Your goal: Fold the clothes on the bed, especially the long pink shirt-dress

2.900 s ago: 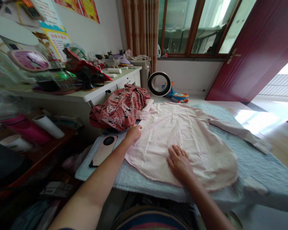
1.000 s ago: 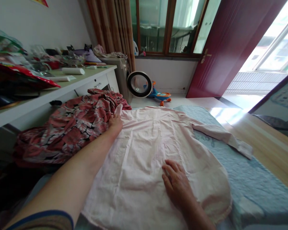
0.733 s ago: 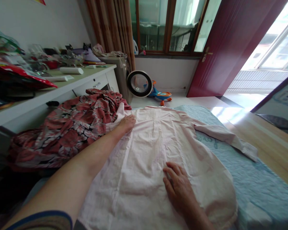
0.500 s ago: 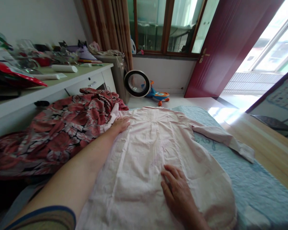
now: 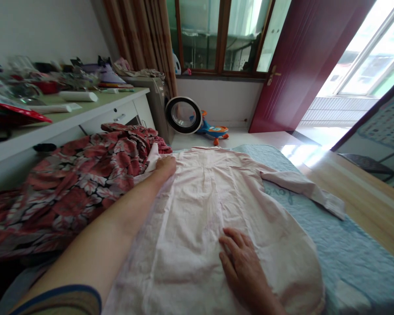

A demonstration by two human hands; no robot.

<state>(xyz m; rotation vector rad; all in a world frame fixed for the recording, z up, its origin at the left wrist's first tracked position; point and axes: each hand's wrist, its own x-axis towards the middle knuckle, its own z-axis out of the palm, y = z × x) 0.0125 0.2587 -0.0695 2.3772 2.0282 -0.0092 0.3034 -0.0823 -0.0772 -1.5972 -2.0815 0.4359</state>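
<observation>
A pale pink long-sleeved shirt (image 5: 190, 218) lies spread with its back up and its collar at the far end. Its right-hand sleeve stretches out over a light blue quilted cover (image 5: 315, 236). My left hand (image 5: 167, 166) is closed on the shirt's cloth near the left shoulder; the fingertips are hidden from me. Close to the middle of the shirt's back, my right hand (image 5: 241, 260) rests palm down with its fingers slightly apart. Part of the left sleeve shows beyond my left hand, beside a red floral cloth (image 5: 95, 175).
On the left, a cluttered counter (image 5: 131, 96) runs toward a front-loading washing machine with its round door (image 5: 184, 115) swung out. A blue and orange ride-on toy (image 5: 215, 130) stands on the floor beyond. At the right are a dark red door (image 5: 302, 57) and wooden flooring (image 5: 377, 197).
My left hand has gone from lying flat with fingers out to closed on the cloth near the shoulder. My right hand stays in about the same place on the shirt.
</observation>
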